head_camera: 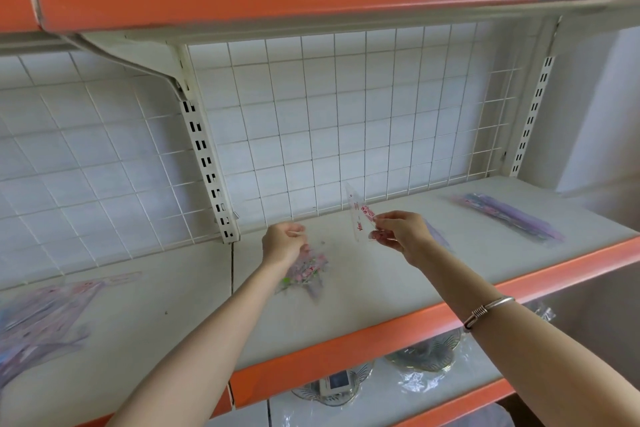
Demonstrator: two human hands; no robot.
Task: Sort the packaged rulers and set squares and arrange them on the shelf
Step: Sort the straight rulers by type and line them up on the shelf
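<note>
A set square (358,215) is held over the shelf (381,288).
It is pinched by the right hand (401,236); the left hand (284,243) grip cannot be told.

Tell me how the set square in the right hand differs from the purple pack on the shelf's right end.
The set square is held up by the right hand, tip upward; the purple pack lies flat on the shelf, untouched. The set square is clear with red print and tapers to a point; the purple pack is a long strip. Both are over one shelf.
</note>
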